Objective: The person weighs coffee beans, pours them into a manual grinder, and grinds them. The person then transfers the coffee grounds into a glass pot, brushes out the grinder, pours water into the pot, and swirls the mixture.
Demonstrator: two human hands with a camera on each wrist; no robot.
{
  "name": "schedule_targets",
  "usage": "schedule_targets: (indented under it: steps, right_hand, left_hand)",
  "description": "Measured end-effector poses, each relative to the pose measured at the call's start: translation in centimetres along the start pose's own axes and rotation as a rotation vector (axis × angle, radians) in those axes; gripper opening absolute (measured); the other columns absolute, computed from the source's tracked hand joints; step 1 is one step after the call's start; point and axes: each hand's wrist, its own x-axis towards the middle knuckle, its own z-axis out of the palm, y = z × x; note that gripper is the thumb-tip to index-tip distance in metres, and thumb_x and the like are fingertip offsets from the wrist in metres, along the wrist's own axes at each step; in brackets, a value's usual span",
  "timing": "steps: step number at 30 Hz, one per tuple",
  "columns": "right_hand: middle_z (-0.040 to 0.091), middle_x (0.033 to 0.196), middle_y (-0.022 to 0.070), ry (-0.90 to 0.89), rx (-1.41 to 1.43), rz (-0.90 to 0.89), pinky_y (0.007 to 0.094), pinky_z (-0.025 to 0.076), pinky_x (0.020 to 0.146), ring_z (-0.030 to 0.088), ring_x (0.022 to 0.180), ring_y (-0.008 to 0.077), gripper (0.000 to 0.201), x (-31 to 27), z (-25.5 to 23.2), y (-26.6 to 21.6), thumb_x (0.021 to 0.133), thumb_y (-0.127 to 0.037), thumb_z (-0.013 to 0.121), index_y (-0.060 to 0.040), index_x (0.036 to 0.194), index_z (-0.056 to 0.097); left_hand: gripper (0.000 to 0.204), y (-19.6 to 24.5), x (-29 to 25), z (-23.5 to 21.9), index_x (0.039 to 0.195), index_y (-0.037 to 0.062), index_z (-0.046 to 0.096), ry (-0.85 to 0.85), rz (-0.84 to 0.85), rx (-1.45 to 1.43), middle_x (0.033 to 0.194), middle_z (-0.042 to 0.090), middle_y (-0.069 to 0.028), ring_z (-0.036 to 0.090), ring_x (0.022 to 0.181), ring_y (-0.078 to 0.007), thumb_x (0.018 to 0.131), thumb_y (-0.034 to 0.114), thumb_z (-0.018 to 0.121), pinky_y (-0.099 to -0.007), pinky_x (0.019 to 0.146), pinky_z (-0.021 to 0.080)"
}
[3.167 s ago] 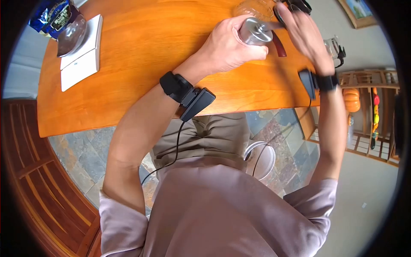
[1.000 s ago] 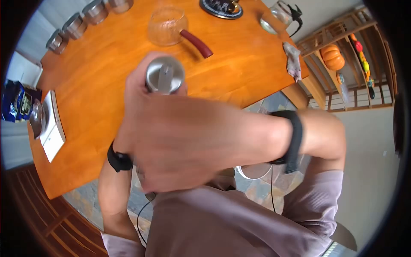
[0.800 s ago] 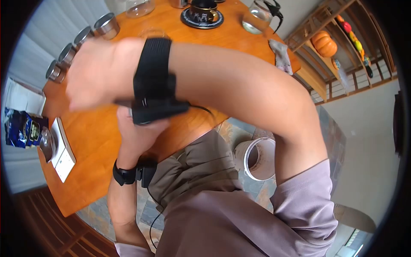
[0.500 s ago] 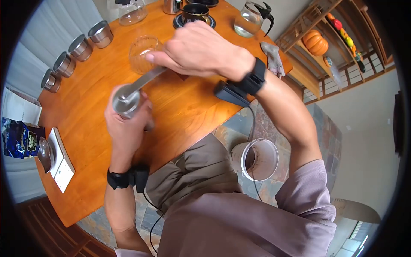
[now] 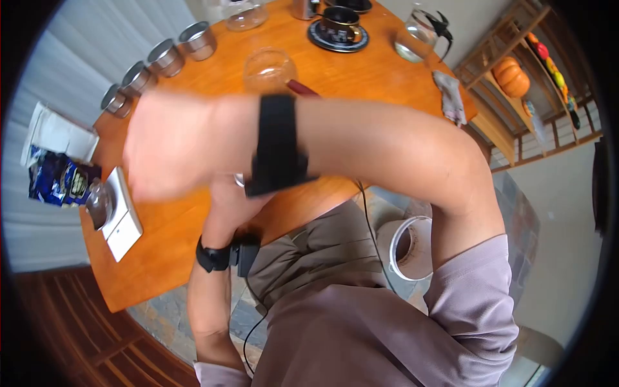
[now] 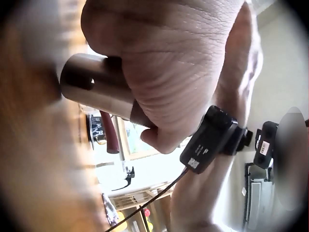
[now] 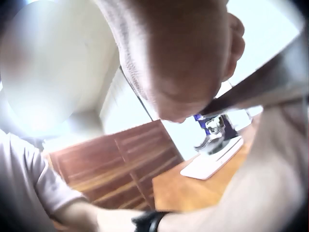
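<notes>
My left hand [image 5: 229, 206] grips the metal body of a manual coffee grinder [image 6: 96, 87], held over the table near its front edge. Blurred by motion, my right hand [image 5: 167, 145] is at the left of the grinder, its forearm crossing above and hiding most of the grinder in the head view. A flat metal crank handle [image 7: 265, 79] runs from the grinder toward my right hand in the right wrist view. The fingers of that hand are curled at the crank's end; the knob itself is hidden. Beyond the hands stands a glass pot [image 5: 269, 69] with a dark red handle.
At the left, a glass dish [image 5: 98, 203] rests on a white scale [image 5: 124, 226], near a blue bag [image 5: 55, 180]. Several metal cups [image 5: 196, 40] line the far left edge. A black cup [image 5: 340, 24], a glass jug [image 5: 414, 42] and a cloth [image 5: 449, 97] stand further back.
My right hand has been circling round the grinder with the crank; half a second ago it was to the right, now it is at the left. My left hand keeps its grip on the grinder.
</notes>
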Motion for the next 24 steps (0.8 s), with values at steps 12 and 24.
schedule_targets:
  steps: [12, 24]
  right_hand:
    - [0.045, 0.043, 0.0143, -0.114, -0.201, 0.445, 0.0412, 0.035, 0.042, 0.047, 0.038, 0.0327, 0.066, -14.3, -3.2, 1.7, 0.098, -0.046, 0.06, -0.0077, 0.045, 0.05]
    - [0.057, 0.055, -0.0022, -0.093, 0.053, 0.068, 0.0349, 0.036, 0.048, 0.054, 0.052, 0.0176, 0.031, -1.6, 0.0, -8.4, 0.082, -0.033, 0.068, -0.0156, 0.058, 0.061]
  left_hand:
    - [0.033, -0.2, 0.6, -1.5, 0.104, 0.0035, 0.062, 0.034, -0.501, -0.574, 0.087, 0.065, 0.0009, 0.061, 0.081, -0.0066, 0.075, 0.003, 0.079, -0.0242, 0.076, 0.051]
    - [0.028, 0.7, 0.5, -0.5, 0.1, 0.0014, 0.061, 0.003, -0.218, -0.354, 0.094, 0.063, -0.0078, 0.063, 0.083, -0.0142, 0.077, -0.011, 0.071, -0.0271, 0.073, 0.054]
